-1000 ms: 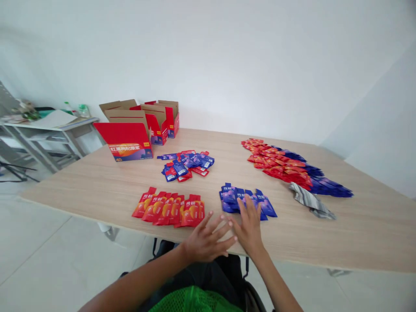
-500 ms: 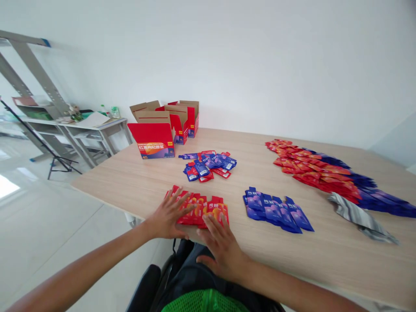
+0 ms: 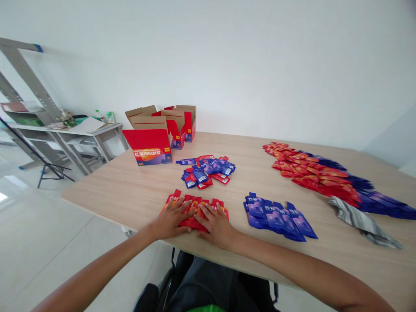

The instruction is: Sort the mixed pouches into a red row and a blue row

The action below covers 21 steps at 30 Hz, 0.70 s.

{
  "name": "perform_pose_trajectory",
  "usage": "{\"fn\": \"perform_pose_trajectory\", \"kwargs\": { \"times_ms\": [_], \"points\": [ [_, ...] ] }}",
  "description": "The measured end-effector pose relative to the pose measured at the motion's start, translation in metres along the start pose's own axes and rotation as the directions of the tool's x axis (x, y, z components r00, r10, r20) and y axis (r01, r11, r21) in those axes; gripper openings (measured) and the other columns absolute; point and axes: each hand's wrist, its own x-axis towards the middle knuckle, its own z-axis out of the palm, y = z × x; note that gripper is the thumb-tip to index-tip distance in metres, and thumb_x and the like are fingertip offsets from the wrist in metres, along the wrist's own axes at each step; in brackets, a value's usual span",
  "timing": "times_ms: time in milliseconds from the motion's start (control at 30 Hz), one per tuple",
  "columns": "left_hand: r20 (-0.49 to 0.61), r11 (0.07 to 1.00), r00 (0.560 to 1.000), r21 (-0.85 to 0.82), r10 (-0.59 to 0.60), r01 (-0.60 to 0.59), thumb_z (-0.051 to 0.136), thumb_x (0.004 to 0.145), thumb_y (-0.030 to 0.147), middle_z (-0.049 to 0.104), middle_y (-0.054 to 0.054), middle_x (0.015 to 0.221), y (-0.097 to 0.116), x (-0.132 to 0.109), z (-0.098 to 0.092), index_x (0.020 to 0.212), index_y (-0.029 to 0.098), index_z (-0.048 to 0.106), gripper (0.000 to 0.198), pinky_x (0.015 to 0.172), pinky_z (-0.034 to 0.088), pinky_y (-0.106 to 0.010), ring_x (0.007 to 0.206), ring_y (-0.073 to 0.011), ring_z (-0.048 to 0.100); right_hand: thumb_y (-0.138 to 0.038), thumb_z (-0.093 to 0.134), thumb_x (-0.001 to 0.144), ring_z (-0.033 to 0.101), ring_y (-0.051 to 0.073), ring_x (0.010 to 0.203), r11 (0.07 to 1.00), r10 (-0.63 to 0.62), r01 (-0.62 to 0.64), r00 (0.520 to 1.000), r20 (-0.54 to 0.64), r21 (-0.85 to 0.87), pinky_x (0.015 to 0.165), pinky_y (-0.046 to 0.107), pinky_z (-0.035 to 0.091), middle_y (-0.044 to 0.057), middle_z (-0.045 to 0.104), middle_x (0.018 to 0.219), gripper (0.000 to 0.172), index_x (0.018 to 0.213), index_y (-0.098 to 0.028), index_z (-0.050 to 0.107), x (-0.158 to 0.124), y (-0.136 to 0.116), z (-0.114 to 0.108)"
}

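my left hand [image 3: 171, 220] and right hand [image 3: 217, 223] lie flat, fingers spread, on the fanned row of red sachets [image 3: 195, 207] at the near edge of the wooden table [image 3: 130, 190], at about 6 o'clock on the tabletop. neither hand grasps anything; the palms press down on the packets, the two hands nearly touching each other. just to the 3 o'clock side of the red row sits a row of blue sachets [image 3: 276, 216], apart from my hands. toward 12 o'clock lies a mixed heap of sachets [image 3: 208, 169], and past it at 11 o'clock stand the open red cartons [image 3: 159, 134]. at 2 o'clock stretches a long pile of sachets [image 3: 318, 173], with a grey cloth [image 3: 360, 221] beside it.
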Motion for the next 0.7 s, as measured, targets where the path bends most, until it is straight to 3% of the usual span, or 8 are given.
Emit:
{"fn": "perform_pose_trajectory", "kwargs": {
  "times_ms": [200, 367, 433, 533, 633, 700],
  "points": [
    [0.0, 1.0, 1.0, -0.01, -0.012, 0.012, 0.049, 0.096, 0.069, 0.032, -0.005, 0.168, -0.011, 0.016, 0.007, 0.159, 0.044, 0.032, 0.07, 0.123, 0.015, -0.063, 0.156, -0.0376, 0.022, -0.074, 0.031, 0.101, 0.022, 0.038, 0.155, 1.0, 0.017, -0.017, 1.0, -0.007, 0.022, 0.12, 0.072, 0.016, 0.016, 0.022, 0.166, 0.075, 0.16, -0.028, 0.038, 0.009, 0.013, -0.006],
    [0.029, 0.999, 0.999, -0.043, -0.021, 0.022, 0.06, 0.075, 0.087, 0.03, -0.01, 0.168, -0.013, 0.015, 0.006, 0.159, 0.04, 0.034, 0.1, 0.119, 0.021, -0.071, 0.155, -0.0451, 0.02, -0.074, 0.034, 0.101, 0.02, 0.038, 0.155, 0.997, 0.028, -0.028, 1.0, -0.004, 0.066, 0.12, 0.073, 0.014, 0.015, 0.022, 0.167, 0.073, 0.16, -0.031, 0.038, 0.008, 0.013, -0.005],
    [-0.026, 0.996, 0.999, -0.089, -0.022, 0.02, 0.062, 0.072, 0.088, 0.033, -0.011, 0.167, -0.016, 0.018, 0.002, 0.158, 0.037, 0.039, 0.103, 0.12, 0.025, -0.067, 0.154, -0.044, 0.022, -0.073, 0.037, 0.1, 0.02, 0.038, 0.155, 0.996, 0.028, -0.028, 1.0, -0.002, 0.085, 0.121, 0.073, 0.012, 0.014, 0.021, 0.167, 0.073, 0.161, -0.033, 0.036, 0.008, 0.013, -0.006],
    [-0.159, 0.969, 0.98, -0.232, -0.124, 0.085, 0.059, 0.083, 0.08, 0.046, -0.011, 0.16, -0.031, 0.036, -0.004, 0.149, 0.031, 0.055, 0.082, 0.121, 0.032, -0.056, 0.15, -0.037, 0.037, -0.074, 0.038, 0.1, 0.018, 0.039, 0.156, 0.994, 0.018, -0.019, 1.0, 0.019, 0.106, 0.121, 0.073, 0.009, 0.014, 0.02, 0.167, 0.074, 0.161, -0.033, 0.034, 0.006, 0.013, -0.009],
    [-0.235, 0.844, 0.88, -0.462, -0.412, 0.272, 0.061, 0.087, 0.069, 0.06, -0.011, 0.147, -0.059, 0.075, -0.009, 0.124, 0.026, 0.072, 0.057, 0.116, 0.041, -0.044, 0.137, -0.0314, 0.054, -0.073, 0.039, 0.1, 0.017, 0.038, 0.156, 0.995, 0.019, -0.022, 0.999, 0.03, 0.101, 0.121, 0.073, 0.009, 0.014, 0.021, 0.167, 0.072, 0.161, -0.033, 0.037, 0.006, 0.014, -0.011],
    [-0.2, 0.657, 0.749, -0.652, -0.631, 0.379, 0.069, 0.08, 0.065, 0.063, -0.01, 0.141, -0.083, 0.104, -0.01, 0.117, 0.024, 0.074, 0.056, 0.114, 0.042, -0.041, 0.133, -0.0315, 0.056, -0.07, 0.042, 0.101, 0.017, 0.038, 0.156, 0.996, 0.016, -0.018, 1.0, 0.027, 0.092, 0.121, 0.072, 0.009, 0.015, 0.021, 0.167, 0.071, 0.16, -0.032, 0.038, 0.006, 0.014, -0.011]
  ]
}}
